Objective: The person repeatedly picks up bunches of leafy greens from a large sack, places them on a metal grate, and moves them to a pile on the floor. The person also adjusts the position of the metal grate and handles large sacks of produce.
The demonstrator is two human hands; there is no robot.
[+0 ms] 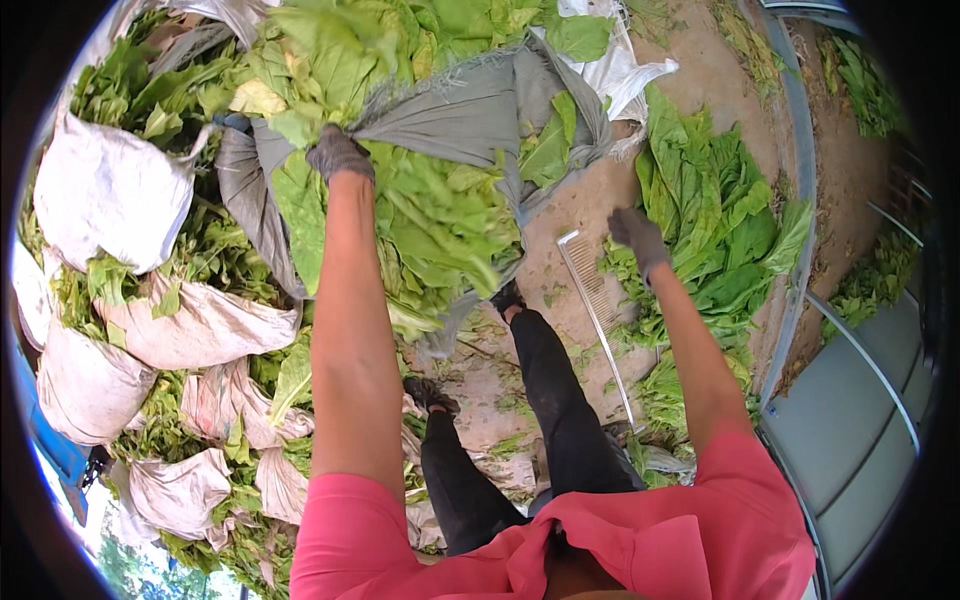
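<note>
My left hand (pixel 341 154), in a grey knit glove, is closed on the edge of a grey cloth wrap (pixel 450 112) that lies around large green leaves (pixel 435 202). Leaves spill out below and above the cloth. My right hand (pixel 637 236), also gloved, is held beside a heap of broad green leaves (pixel 712 195) on the ground; its fingers look curled, and whether they hold anything cannot be told. A long metal comb-like rack with thin tines (pixel 592 300) lies on the floor between the wrap and the heap.
White cloth bundles of leaves (pixel 112 187) are stacked along the left. A white woven sheet (pixel 611 67) lies at the top. A metal rail (pixel 802 172) runs along the right, with grey panels (pixel 847 420) beyond. My feet stand on the leaf-strewn dirt floor (pixel 487 397).
</note>
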